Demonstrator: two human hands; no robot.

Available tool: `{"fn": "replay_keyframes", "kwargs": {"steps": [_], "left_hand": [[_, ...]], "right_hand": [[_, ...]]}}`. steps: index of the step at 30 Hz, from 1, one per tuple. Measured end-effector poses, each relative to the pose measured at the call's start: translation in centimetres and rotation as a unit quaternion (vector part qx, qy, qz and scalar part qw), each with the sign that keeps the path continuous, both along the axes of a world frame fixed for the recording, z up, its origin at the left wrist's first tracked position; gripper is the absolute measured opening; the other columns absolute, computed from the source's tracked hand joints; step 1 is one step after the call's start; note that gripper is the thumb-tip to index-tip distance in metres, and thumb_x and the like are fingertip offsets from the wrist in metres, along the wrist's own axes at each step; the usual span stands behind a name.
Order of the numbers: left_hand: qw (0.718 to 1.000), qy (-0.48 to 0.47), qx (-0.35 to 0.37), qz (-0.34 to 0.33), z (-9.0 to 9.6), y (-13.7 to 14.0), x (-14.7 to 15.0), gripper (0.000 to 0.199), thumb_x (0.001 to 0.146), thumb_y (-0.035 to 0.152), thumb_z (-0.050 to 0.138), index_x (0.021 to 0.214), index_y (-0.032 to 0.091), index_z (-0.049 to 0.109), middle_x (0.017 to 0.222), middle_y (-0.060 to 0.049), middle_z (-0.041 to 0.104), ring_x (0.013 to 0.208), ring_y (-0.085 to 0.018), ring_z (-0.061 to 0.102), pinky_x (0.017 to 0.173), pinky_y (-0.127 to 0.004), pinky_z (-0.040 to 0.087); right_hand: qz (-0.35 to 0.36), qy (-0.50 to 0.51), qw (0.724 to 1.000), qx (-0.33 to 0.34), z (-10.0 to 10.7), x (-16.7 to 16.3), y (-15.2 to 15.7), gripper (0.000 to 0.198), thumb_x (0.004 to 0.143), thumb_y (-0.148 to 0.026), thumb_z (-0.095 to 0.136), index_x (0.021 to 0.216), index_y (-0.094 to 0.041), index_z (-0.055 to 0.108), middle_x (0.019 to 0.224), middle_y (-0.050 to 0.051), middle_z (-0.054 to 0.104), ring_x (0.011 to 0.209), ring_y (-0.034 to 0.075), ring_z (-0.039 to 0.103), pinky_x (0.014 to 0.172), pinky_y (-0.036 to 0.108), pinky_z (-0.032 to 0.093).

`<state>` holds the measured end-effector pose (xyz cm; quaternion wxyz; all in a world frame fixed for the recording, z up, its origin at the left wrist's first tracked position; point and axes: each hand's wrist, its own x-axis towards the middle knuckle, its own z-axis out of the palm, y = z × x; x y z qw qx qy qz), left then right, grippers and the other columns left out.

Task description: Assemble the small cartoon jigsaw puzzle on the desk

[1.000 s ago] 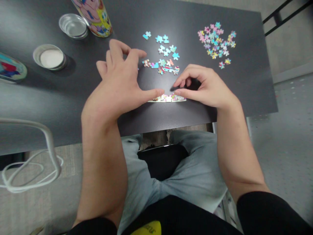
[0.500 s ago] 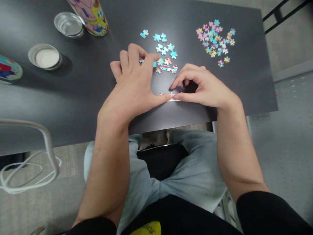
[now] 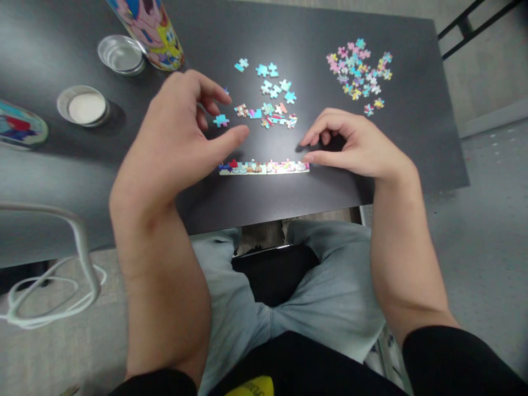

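Observation:
A joined strip of jigsaw pieces (image 3: pixel 266 167) lies near the front edge of the dark table. Over its left end hovers my left hand (image 3: pixel 181 129), thumb and fingers apart, holding nothing. My right hand (image 3: pixel 348 143) is at the strip's right end, the thumb tip by the last piece and the fingers curled but parted from the thumb. Beyond the strip, loose jigsaw pieces (image 3: pixel 274 89) are scattered in a small group. One blue piece (image 3: pixel 221 120) sits close to my left fingertips, and another behind them is partly hidden.
A larger heap of jigsaw pieces (image 3: pixel 359 69) is at the back right of the table (image 3: pixel 264 201). At the left stand a cartoon-printed tin (image 3: pixel 159 38), a metal lid (image 3: pixel 121 55), an open round container (image 3: pixel 84 107) and another printed tin (image 3: pixel 20 125). A white cable (image 3: pixel 80 236) hangs at the lower left.
My left hand has lifted off the strip and moved left, uncovering the strip and some loose pieces. My right hand has shifted slightly right, its thumb now at the strip's end.

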<state>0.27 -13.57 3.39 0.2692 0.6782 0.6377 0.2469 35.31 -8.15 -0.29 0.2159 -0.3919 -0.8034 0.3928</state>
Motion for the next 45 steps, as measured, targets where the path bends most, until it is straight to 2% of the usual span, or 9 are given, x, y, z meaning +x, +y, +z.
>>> {"fn": "replay_keyframes", "kwargs": {"steps": [4, 8, 12, 17, 20, 26, 34, 37, 45], "left_hand": [[0.999, -0.02, -0.05, 0.002, -0.3, -0.2, -1.5, 0.044, 0.096, 0.06, 0.093, 0.123, 0.027, 0.083, 0.109, -0.005, 0.081, 0.095, -0.028, 0.067, 0.095, -0.053, 0.059], [0.994, -0.033, -0.096, -0.029, -1.0, -0.1, -2.4, 0.045, 0.094, 0.069, 0.093, 0.111, 0.028, 0.085, 0.091, -0.005, 0.076, 0.089, -0.03, 0.07, 0.079, -0.049, 0.054], [0.991, -0.026, -0.115, -0.061, -1.4, 0.3, -3.1, 0.054, 0.088, 0.082, 0.096, 0.107, 0.032, 0.088, 0.082, -0.005, 0.072, 0.09, -0.034, 0.073, 0.077, -0.048, 0.056], [0.99, -0.029, -0.117, -0.071, -1.5, 0.5, -3.6, 0.059, 0.079, 0.084, 0.103, 0.105, 0.032, 0.09, 0.086, -0.007, 0.072, 0.092, -0.035, 0.074, 0.08, -0.048, 0.059], [0.989, -0.043, -0.124, -0.068, -1.4, 0.3, -3.6, 0.051, 0.083, 0.075, 0.101, 0.106, 0.031, 0.09, 0.087, -0.006, 0.075, 0.089, -0.033, 0.073, 0.077, -0.047, 0.059], [0.995, -0.069, -0.066, 0.001, -2.0, 0.7, -3.1, 0.027, 0.098, 0.05, 0.091, 0.113, 0.029, 0.085, 0.099, -0.006, 0.08, 0.091, -0.029, 0.074, 0.082, -0.046, 0.061], [0.997, -0.055, -0.035, 0.036, -2.6, 1.7, -2.6, 0.04, 0.093, 0.047, 0.096, 0.126, 0.033, 0.076, 0.111, -0.003, 0.085, 0.095, -0.028, 0.072, 0.085, -0.046, 0.06], [0.999, -0.026, -0.021, 0.038, -2.9, 2.1, -2.3, 0.041, 0.094, 0.046, 0.096, 0.129, 0.034, 0.079, 0.116, -0.004, 0.086, 0.094, -0.029, 0.072, 0.085, -0.047, 0.057], [0.999, -0.014, 0.005, 0.033, -4.1, 3.8, -1.5, 0.024, 0.093, 0.046, 0.094, 0.11, 0.034, 0.083, 0.119, -0.007, 0.086, 0.103, -0.033, 0.073, 0.091, -0.05, 0.057]], "right_hand": [[0.019, 0.023, 1.0, 0.008, -0.5, 1.0, 0.5, 0.027, 0.095, -0.048, 0.115, 0.111, -0.034, 0.099, 0.109, 0.006, 0.082, 0.093, 0.027, 0.062, 0.09, 0.049, 0.053], [0.023, 0.029, 0.999, 0.019, -0.9, 0.8, 0.7, 0.028, 0.094, -0.045, 0.115, 0.112, -0.031, 0.1, 0.104, 0.005, 0.077, 0.09, 0.026, 0.06, 0.085, 0.047, 0.048], [0.022, 0.014, 1.0, 0.015, -0.6, 0.4, 0.6, 0.027, 0.096, -0.053, 0.112, 0.109, -0.034, 0.098, 0.102, 0.005, 0.075, 0.094, 0.029, 0.062, 0.086, 0.05, 0.047], [-0.01, -0.013, 1.0, -0.006, -0.6, 0.3, 0.7, 0.038, 0.098, -0.075, 0.107, 0.104, -0.04, 0.093, 0.102, 0.008, 0.078, 0.091, 0.032, 0.057, 0.081, 0.056, 0.049], [-0.04, 0.006, 0.999, -0.009, -1.1, 0.1, 0.8, 0.046, 0.102, -0.082, 0.1, 0.104, -0.038, 0.09, 0.1, 0.008, 0.078, 0.085, 0.029, 0.052, 0.078, 0.054, 0.047], [-0.113, 0.037, 0.993, 0.005, -2.6, -0.8, 1.4, 0.041, 0.103, -0.07, 0.1, 0.102, -0.032, 0.084, 0.082, 0.0, 0.067, 0.073, 0.022, 0.044, 0.071, 0.045, 0.038], [-0.096, 0.043, 0.994, -0.014, -3.1, -1.2, 2.9, 0.046, 0.096, -0.067, 0.104, 0.118, -0.035, 0.079, 0.082, -0.004, 0.063, 0.07, 0.022, 0.049, 0.065, 0.042, 0.039], [-0.111, 0.023, 0.993, 0.014, -3.4, -1.7, 3.0, 0.051, 0.091, -0.067, 0.106, 0.115, -0.036, 0.073, 0.082, -0.005, 0.058, 0.071, 0.023, 0.048, 0.067, 0.041, 0.038], [-0.124, 0.001, 0.988, 0.091, -3.6, -3.0, 2.6, 0.039, 0.095, -0.063, 0.101, 0.12, -0.038, 0.083, 0.091, 0.002, 0.064, 0.082, 0.03, 0.054, 0.083, 0.05, 0.049]]}}
